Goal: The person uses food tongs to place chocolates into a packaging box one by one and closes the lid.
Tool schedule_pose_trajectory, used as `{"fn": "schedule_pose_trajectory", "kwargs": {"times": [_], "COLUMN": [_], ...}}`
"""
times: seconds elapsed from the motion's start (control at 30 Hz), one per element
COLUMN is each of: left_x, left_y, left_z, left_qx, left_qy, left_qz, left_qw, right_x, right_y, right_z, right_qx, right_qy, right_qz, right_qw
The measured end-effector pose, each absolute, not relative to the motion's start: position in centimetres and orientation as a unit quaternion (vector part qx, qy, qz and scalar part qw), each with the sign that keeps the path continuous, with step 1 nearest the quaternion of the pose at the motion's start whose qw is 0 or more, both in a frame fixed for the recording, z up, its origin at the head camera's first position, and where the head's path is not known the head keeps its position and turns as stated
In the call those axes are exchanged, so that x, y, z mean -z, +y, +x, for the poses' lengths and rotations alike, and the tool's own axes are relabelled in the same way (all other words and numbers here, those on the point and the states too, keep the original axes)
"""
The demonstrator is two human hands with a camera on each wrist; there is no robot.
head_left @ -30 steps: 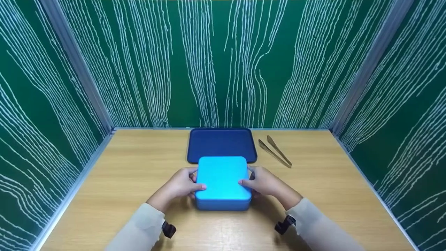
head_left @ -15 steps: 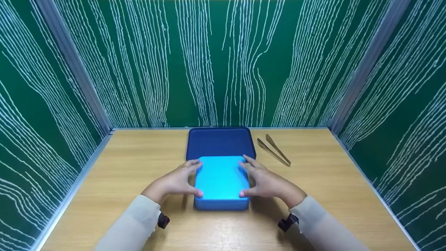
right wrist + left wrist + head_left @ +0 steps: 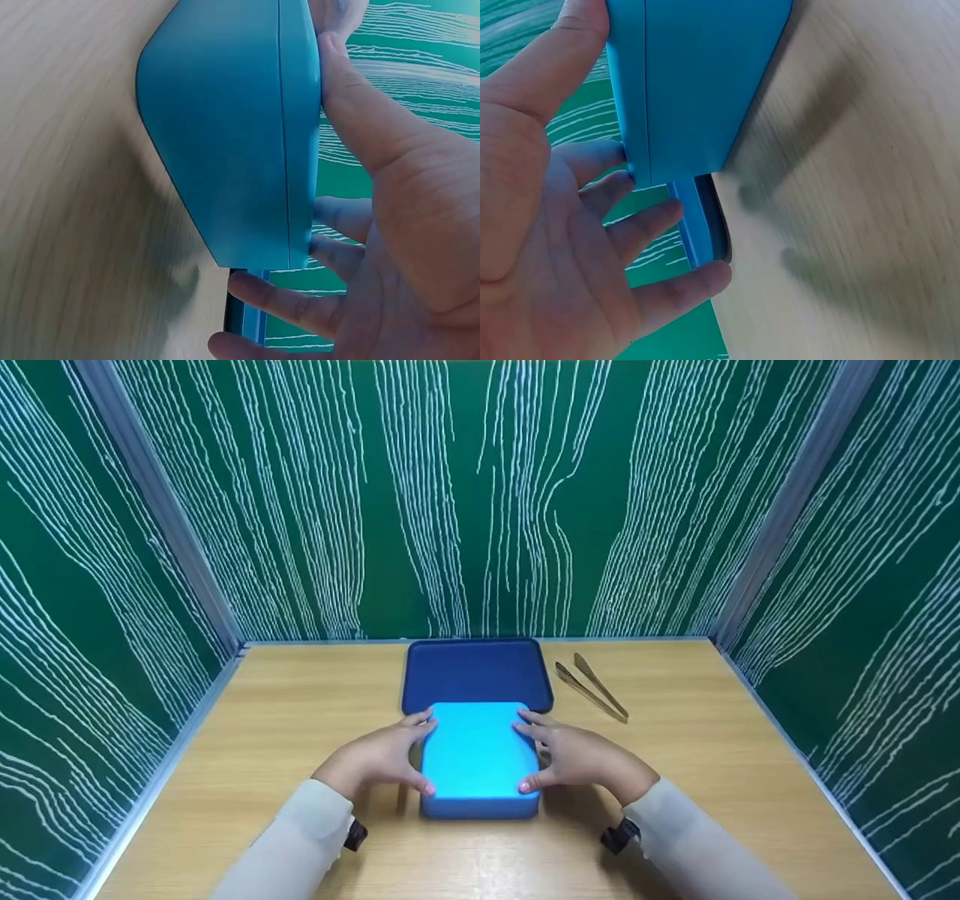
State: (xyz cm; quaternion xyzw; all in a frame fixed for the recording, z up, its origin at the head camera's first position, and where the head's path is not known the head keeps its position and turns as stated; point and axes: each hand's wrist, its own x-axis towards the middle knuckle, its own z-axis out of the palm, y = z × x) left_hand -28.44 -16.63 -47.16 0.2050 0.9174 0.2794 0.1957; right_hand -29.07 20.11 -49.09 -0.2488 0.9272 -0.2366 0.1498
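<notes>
A light-blue lidded box (image 3: 480, 754) stands on the wooden table in front of the person. Its lid is on, and a thin seam runs along the side (image 3: 697, 82) in the left wrist view. Spread over the box's left edge, the left hand (image 3: 375, 757) touches the top with its thumb near the front corner and fingertips near the back corner. The right hand (image 3: 589, 757) mirrors this on the right edge. In both wrist views the palms stay off the sides, with some fingers reaching past the box's back end. What the box contains is hidden.
Just behind the box, a dark blue tray (image 3: 477, 671) lies flat, its front edge partly covered from view. Metal tongs (image 3: 592, 690) lie spread to the tray's right. Green panels with white lines (image 3: 480, 495) close off the back and both sides of the table.
A second ago both hands held the box's sides, thumbs on top. They let go of the sides, and their fingers now lie spread on the lid's edges. The box stays in place.
</notes>
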Motion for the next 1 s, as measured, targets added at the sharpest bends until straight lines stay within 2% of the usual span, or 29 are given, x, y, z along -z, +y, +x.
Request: {"fn": "schedule_pose_trajectory", "kwargs": {"times": [0.6,1.0], "left_x": [47.3,46.9], "left_y": [-15.5,-15.7], "left_z": [-27.5,-28.4], "left_qx": [-0.258,-0.253], "left_qy": [0.928,0.931], "left_qz": [0.175,0.182], "left_qw": [0.205,0.188], "right_x": [48.8,48.4], "right_y": [19.8,19.5], "right_z": [-28.2,-29.1], "right_qx": [0.202,0.195], "right_qy": [0.939,0.941], "right_qz": [-0.239,-0.236], "right_qw": [0.142,0.147]}}
